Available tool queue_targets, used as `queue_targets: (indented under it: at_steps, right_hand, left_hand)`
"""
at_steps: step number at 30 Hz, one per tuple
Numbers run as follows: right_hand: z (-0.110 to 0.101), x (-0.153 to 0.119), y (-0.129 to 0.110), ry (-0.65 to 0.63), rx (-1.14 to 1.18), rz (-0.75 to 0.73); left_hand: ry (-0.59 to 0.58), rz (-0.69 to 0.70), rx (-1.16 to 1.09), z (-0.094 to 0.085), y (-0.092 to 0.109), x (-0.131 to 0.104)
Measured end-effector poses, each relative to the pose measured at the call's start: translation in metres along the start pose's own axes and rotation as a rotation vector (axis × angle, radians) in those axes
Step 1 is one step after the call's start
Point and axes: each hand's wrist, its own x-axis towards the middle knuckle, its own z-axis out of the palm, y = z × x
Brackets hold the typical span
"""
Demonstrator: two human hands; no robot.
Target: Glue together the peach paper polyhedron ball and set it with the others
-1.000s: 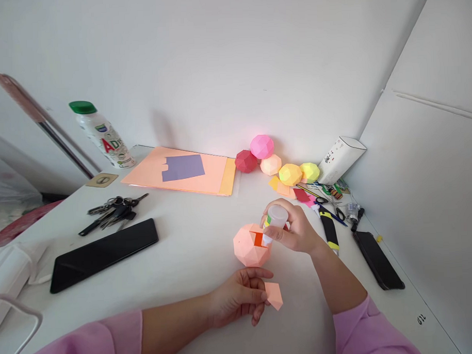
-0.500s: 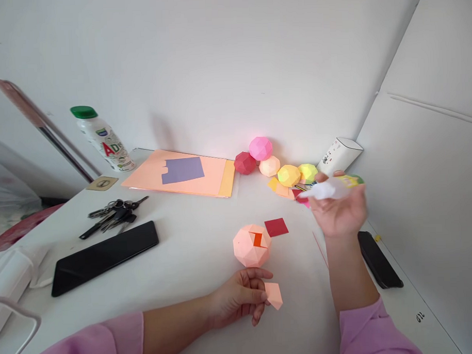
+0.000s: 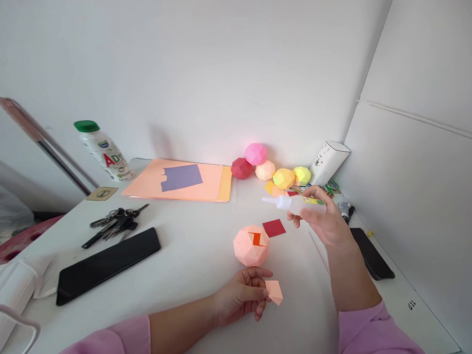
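Between the thumb and fingers of my left hand (image 3: 244, 298) is a small peach paper piece (image 3: 274, 291) with a folded edge. Just beyond that hand sits a faceted peach paper ball (image 3: 249, 247) with an opening near its top that shows orange inside. My right hand (image 3: 325, 223) is wrapped round a translucent glue bottle (image 3: 297, 204) with a long thin nozzle pointing left. The bottle is held above the table, tilted nearly level. A dark red paper square (image 3: 274, 228) lies beside the ball, below the nozzle.
Several coloured paper balls (image 3: 256, 154) stand against the wall, near a white cylinder (image 3: 330, 162). Peach sheets (image 3: 147, 185) carry a purple paper piece (image 3: 182, 177). Keys (image 3: 119, 222), a black phone (image 3: 109, 265) and a white bottle (image 3: 105, 150) are at left; another dark phone (image 3: 372, 253) lies right.
My right hand has brought the glue bottle left and slightly down, closer to the ball. My left hand stays by the ball with the paper piece. The view has shifted a little.
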Motion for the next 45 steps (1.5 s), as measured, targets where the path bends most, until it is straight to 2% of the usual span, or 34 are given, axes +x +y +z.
queue_targets:
  at_steps: [3,6,7,9,11,15,18,22,27,31,36,39,41,43,44,45]
  right_hand:
    - [-0.003,-0.002,-0.003,-0.010,-0.235,0.024]
    - [-0.007,-0.003,-0.008,0.077,-0.468,-0.076]
    - [-0.008,-0.004,-0.009,0.075,-0.532,-0.096]
    - [-0.010,-0.005,-0.011,-0.022,-0.615,-0.086]
    - [-0.010,-0.005,-0.012,-0.099,-0.618,-0.073]
    - [-0.006,-0.006,-0.010,-0.012,-0.614,-0.089]
    - [-0.004,-0.007,-0.009,-0.119,-0.675,-0.046]
    - [-0.005,-0.006,-0.007,-0.121,-0.704,0.017]
    - [-0.005,-0.003,-0.008,-0.125,-0.620,0.059]
    - [-0.003,0.002,-0.001,-0.186,-0.596,0.113]
    - [-0.004,0.009,0.013,-0.065,-0.461,-0.039]
    - [-0.010,0.004,0.007,0.009,-0.642,-0.094]
    - [-0.012,-0.002,0.000,-0.072,-0.766,-0.073]
    - [-0.012,-0.006,-0.005,-0.229,-0.744,-0.049]
    - [-0.010,-0.007,-0.006,-0.242,-0.704,-0.053]
    - [-0.009,-0.007,-0.006,-0.190,-0.668,-0.071]
  left_hand:
    - [0.003,0.005,0.010,0.001,0.001,0.000]
    - [0.004,0.007,0.010,0.002,0.001,0.001]
    - [0.002,0.008,0.009,0.001,0.001,0.001]
    - [-0.006,0.007,0.007,0.001,0.000,0.001]
    - [-0.013,0.000,0.005,0.000,0.000,0.001]
    - [-0.011,0.007,0.003,0.000,-0.001,0.001]
    - [-0.010,0.007,0.011,0.001,-0.001,0.001]
    - [-0.003,-0.004,0.012,0.001,0.000,0.001]
    - [-0.004,-0.006,0.015,-0.001,0.000,0.001]
    - [0.004,-0.007,0.014,0.000,0.000,0.001]
    - [0.021,-0.017,0.020,-0.001,-0.002,0.001]
    - [0.014,-0.021,0.020,-0.002,-0.002,0.001]
    - [0.003,-0.015,0.025,-0.002,-0.002,0.001]
    - [-0.001,-0.014,0.025,-0.001,-0.001,0.001]
    - [-0.001,-0.011,0.023,-0.001,-0.001,0.001]
    - [-0.001,-0.010,0.019,0.000,0.000,0.001]
